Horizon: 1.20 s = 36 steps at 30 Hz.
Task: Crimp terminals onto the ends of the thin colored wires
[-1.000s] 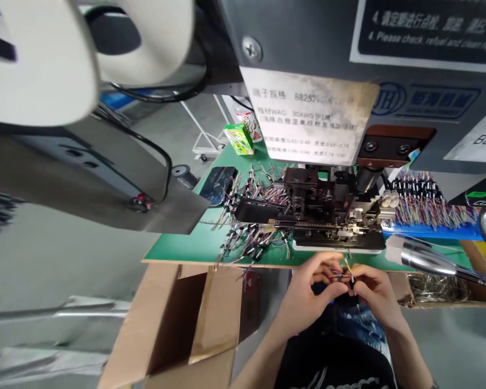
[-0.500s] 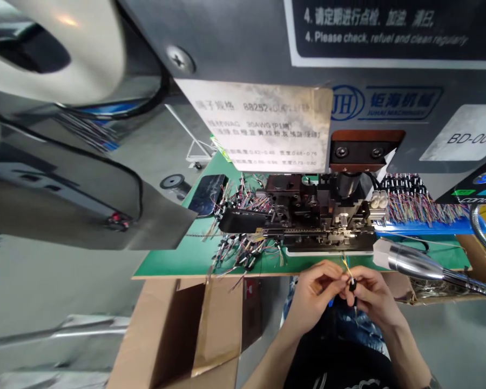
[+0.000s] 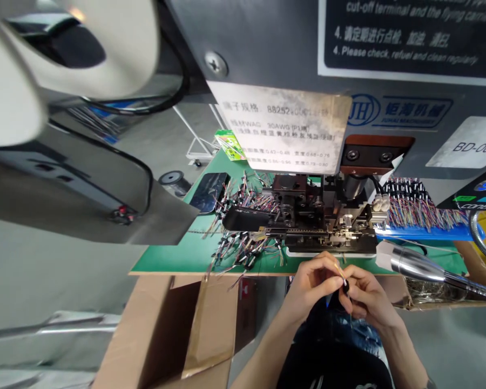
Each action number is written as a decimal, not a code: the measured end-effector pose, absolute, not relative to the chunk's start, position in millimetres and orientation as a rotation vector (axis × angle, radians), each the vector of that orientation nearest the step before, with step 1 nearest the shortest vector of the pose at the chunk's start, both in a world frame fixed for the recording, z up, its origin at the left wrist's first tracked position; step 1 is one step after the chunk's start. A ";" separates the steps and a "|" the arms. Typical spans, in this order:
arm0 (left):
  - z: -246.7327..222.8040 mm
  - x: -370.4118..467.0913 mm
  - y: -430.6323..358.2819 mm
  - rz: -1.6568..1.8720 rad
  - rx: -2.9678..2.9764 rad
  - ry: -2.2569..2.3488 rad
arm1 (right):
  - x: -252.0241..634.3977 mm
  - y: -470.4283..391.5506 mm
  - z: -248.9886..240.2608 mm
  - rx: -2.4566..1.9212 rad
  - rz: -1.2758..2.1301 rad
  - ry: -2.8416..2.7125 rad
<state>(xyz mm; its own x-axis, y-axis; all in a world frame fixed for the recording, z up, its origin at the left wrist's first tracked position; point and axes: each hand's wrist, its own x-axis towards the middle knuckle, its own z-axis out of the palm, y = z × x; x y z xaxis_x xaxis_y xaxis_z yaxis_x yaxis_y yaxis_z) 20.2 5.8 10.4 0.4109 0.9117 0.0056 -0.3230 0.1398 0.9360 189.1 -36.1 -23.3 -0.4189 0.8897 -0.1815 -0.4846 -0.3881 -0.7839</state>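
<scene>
Both hands meet just in front of the green table's edge, below the terminal crimping machine. Between them is a short wire harness with a black sleeve and thin coloured wires. My right hand is closed round the black part. The fingers of my left hand pinch the yellowish wires at its upper end. Fingers hide much of the harness, and its lower tip pokes out beneath my right hand. Loose wire harnesses lie heaped on the table left of the machine.
A blue tray with rows of harnesses stands at the right. A flexible metal lamp reaches in beside my right hand. A dark phone-like slab lies on the green table. Cardboard boxes stand below, and a grey panel juts in from the left.
My left fingers have shifted up along the wires, which now lean to the left. The black sleeve has turned within my right fingers. The head view has moved slightly.
</scene>
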 end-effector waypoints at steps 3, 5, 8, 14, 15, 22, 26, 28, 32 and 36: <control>13.6 22.6 3.8 1.011 0.990 0.701 | 184.3 -38.8 -26.1 -0.762 1.862 -0.786; 16.5 24.1 2.0 1.011 0.912 0.729 | 181.9 -41.0 -29.7 -0.780 1.807 -0.777; 20.3 26.2 -0.5 1.027 0.829 0.770 | 179.7 -44.4 -34.1 -0.813 1.717 -0.811; 21.6 26.9 -4.5 1.183 0.793 0.801 | 173.7 -53.8 -35.1 -0.861 1.552 -0.921; 20.6 26.7 -5.0 1.214 0.805 0.809 | 172.6 -55.8 -34.8 -0.878 1.512 -0.937; 10.1 19.7 -6.5 1.207 1.026 0.821 | 174.0 -61.4 -32.0 -1.031 1.279 -1.057; 7.8 12.6 -8.4 1.157 1.111 0.822 | 177.9 -60.1 -29.2 -1.094 1.198 -1.148; 7.0 10.3 -9.2 1.161 1.127 0.836 | 179.3 -59.1 -26.7 -1.132 1.131 -1.233; 7.9 5.0 -6.2 1.123 1.175 0.892 | 184.0 -55.2 -18.1 -1.187 0.899 -1.466; 16.8 -7.6 2.9 0.904 1.396 0.929 | 195.2 -48.9 -5.4 -1.126 0.689 -1.816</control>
